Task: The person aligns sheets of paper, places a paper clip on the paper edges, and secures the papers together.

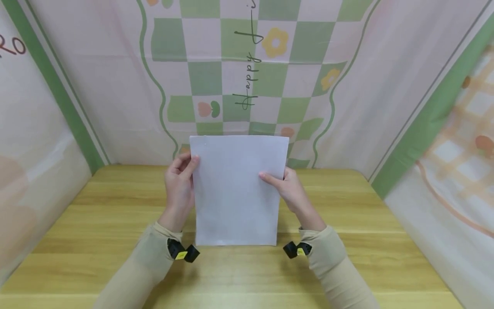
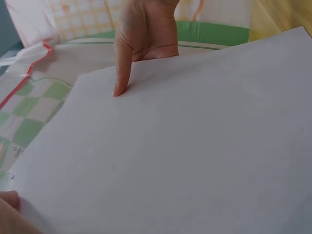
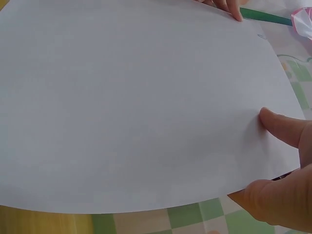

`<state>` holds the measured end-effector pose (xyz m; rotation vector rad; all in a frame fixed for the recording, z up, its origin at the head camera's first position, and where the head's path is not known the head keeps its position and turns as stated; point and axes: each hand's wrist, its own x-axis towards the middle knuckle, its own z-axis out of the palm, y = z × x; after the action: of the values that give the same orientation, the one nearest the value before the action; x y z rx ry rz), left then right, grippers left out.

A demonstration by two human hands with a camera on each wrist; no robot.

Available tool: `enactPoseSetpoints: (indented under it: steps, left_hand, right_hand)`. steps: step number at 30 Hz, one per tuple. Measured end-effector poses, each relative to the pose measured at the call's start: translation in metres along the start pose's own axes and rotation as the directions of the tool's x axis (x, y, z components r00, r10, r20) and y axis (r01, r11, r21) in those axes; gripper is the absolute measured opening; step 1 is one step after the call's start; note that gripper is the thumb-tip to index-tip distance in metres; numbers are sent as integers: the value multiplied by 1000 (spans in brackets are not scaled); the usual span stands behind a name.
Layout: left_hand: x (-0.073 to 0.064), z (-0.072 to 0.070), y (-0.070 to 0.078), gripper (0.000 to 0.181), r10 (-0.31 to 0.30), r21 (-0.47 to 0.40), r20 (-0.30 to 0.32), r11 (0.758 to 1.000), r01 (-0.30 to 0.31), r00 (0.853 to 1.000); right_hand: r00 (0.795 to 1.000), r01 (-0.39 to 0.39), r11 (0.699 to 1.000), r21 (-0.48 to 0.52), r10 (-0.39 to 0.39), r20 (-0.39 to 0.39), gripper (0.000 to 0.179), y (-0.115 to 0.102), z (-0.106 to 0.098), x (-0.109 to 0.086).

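Observation:
A blank white sheet of paper (image 1: 236, 193) is held up over the table in the head view, its broad face toward me. My left hand (image 1: 179, 184) pinches its left edge near the top, with the thumb on the front. On the opposite edge, a little lower, my right hand (image 1: 292, 189) grips the paper, thumb across the face and the other fingers mostly hidden behind. The right wrist view shows the right thumb (image 3: 282, 127) pressing on the paper (image 3: 131, 107). A small mark shows near the sheet's upper left corner.
The wooden table (image 1: 239, 279) lies under the arms. Behind it hangs a cloth (image 1: 239, 77) with green and white checks, flowers and lettering. Printed cloth also stands along the left and right sides. Each sleeve carries a small black wrist device (image 1: 181, 251).

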<state>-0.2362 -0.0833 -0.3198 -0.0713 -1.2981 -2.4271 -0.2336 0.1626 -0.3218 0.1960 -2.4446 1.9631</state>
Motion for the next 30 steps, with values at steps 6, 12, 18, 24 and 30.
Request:
enactPoseSetpoints:
  steps: [6, 12, 18, 24, 30]
  left_hand:
    - [-4, -8, -8, 7, -69, 95, 31, 993, 65, 997]
    - [-10, -14, -13, 7, -122, 154, 39, 981, 114, 992]
    - [-13, -16, -17, 6, -141, 174, 24, 976, 134, 990]
    - [-14, -18, -24, 9, -152, 167, 25, 975, 145, 988]
    - [-17, -21, -25, 17, -171, 216, 28, 963, 161, 985]
  right_hand:
    - [1000, -2, 1000, 4, 2, 1, 42, 1, -2, 0]
    - [1000, 4, 1000, 11, -4, 0, 42, 2, -3, 0]
    - [1000, -4, 1000, 25, 4, 3, 41, 4, -3, 1]
    - [1000, -10, 1000, 18, 10, -5, 40, 7, -5, 1]
    - [1000, -15, 1000, 15, 15, -4, 42, 8, -5, 3]
